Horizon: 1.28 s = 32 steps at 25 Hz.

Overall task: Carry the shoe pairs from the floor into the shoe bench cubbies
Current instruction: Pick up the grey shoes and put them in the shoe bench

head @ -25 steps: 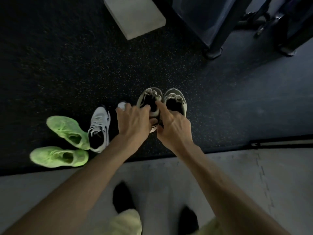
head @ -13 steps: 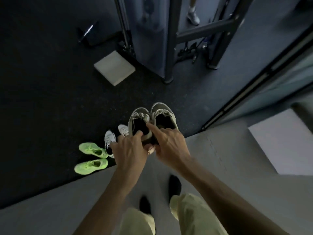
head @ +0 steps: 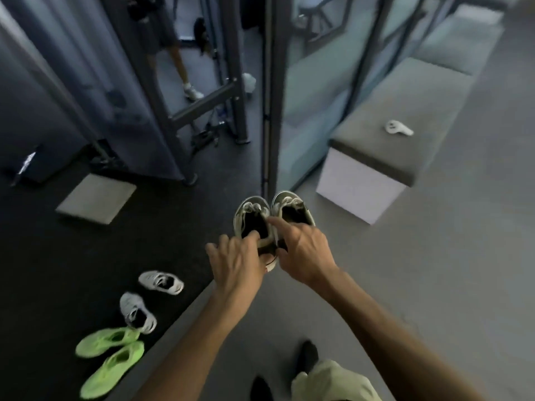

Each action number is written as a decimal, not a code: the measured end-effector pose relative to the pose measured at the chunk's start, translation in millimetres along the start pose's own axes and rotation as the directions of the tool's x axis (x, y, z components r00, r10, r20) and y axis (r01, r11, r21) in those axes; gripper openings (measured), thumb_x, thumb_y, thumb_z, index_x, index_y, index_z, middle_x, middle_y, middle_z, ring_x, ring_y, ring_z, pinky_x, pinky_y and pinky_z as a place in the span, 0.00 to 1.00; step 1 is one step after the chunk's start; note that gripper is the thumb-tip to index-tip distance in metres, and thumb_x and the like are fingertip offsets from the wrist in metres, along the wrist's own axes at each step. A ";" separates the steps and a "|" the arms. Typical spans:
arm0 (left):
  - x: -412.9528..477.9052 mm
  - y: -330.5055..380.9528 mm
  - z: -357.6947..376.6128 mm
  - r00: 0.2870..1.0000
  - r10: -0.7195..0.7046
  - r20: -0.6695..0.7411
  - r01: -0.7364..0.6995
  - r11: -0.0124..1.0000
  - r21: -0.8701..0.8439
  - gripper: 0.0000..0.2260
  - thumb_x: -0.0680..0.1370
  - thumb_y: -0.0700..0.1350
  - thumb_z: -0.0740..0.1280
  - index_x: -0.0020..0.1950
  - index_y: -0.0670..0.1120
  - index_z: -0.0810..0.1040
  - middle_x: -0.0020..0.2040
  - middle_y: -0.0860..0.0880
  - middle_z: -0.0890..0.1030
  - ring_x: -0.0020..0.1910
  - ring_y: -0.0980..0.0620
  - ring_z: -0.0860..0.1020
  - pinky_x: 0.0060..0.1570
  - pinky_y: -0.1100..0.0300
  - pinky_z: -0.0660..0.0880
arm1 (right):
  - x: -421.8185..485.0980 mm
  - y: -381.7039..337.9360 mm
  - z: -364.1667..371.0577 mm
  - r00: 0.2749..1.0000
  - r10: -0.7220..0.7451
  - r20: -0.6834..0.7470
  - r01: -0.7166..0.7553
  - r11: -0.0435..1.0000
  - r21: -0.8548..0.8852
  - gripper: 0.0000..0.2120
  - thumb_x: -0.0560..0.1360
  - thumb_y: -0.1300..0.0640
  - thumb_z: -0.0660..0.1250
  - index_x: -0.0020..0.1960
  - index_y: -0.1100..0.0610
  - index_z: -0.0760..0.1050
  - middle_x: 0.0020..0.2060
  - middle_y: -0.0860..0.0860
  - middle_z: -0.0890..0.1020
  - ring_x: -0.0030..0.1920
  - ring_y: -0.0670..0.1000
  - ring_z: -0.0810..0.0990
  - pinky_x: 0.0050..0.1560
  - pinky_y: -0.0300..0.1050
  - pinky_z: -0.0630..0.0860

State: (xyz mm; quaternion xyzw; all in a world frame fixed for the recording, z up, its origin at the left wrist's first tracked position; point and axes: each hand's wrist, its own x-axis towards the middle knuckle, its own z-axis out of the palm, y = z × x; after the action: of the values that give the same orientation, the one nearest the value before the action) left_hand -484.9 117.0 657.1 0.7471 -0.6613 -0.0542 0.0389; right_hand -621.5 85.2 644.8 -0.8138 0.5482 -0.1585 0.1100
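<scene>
Head view: you carry one dark pair toward the bench.

Your left hand [head: 236,263] and right hand [head: 302,253] each pinch a dark low-top shoe [head: 252,218] by its heel opening, both shoes side by side in the air. A fingertip grip that shallow could let one drop. Two pairs remain on the floor: two white sneakers [head: 137,312] and two green sneakers [head: 111,358]. The counter [head: 405,111] lies ahead right; its cubbies are out of sight.

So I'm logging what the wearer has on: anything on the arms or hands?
Nothing shows: the left hand and right hand are bare, with no gloves, watch or rings visible, and both forearms are sleeveless up to the frame edge.
</scene>
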 end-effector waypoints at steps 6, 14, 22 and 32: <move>-18.0 174.5 20.6 0.916 0.391 0.087 -0.389 0.921 -0.035 0.14 0.74 0.61 0.68 0.55 0.56 0.75 0.50 0.51 0.83 0.55 0.47 0.74 0.54 0.47 0.68 | -115.4 137.2 -69.9 0.924 0.369 -0.100 -0.367 0.930 0.038 0.31 0.68 0.58 0.65 0.70 0.45 0.68 0.47 0.50 0.83 0.49 0.55 0.80 0.42 0.49 0.74; -26.4 485.5 69.9 0.727 0.680 0.100 -0.674 0.733 -0.092 0.12 0.74 0.61 0.68 0.50 0.56 0.75 0.46 0.52 0.83 0.51 0.47 0.76 0.48 0.50 0.66 | -238.2 389.3 -179.0 0.722 0.624 -0.298 -0.623 0.774 0.113 0.28 0.68 0.58 0.67 0.68 0.47 0.71 0.46 0.49 0.83 0.49 0.53 0.80 0.42 0.46 0.71; 25.1 706.7 83.0 0.745 0.665 0.055 -0.660 0.746 -0.090 0.13 0.73 0.62 0.68 0.51 0.57 0.75 0.43 0.53 0.82 0.50 0.49 0.75 0.47 0.51 0.65 | -236.5 602.8 -272.3 0.757 0.580 -0.303 -0.597 0.801 0.042 0.28 0.67 0.58 0.67 0.67 0.47 0.72 0.46 0.48 0.83 0.49 0.53 0.80 0.42 0.48 0.72; 249.2 963.5 118.9 0.699 0.714 0.045 -0.707 0.698 -0.114 0.12 0.75 0.62 0.66 0.54 0.58 0.73 0.46 0.55 0.82 0.53 0.50 0.75 0.55 0.49 0.63 | -88.4 890.2 -359.7 0.763 0.573 -0.298 -0.611 0.790 -0.044 0.28 0.69 0.57 0.67 0.68 0.45 0.70 0.47 0.46 0.82 0.48 0.51 0.78 0.42 0.45 0.72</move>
State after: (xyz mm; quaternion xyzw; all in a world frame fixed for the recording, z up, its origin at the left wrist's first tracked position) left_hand -1418.9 -246.5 657.0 0.4286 -0.8963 -0.0957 0.0613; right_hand -1551.8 -168.2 651.4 -0.5748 0.7966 -0.1860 0.0225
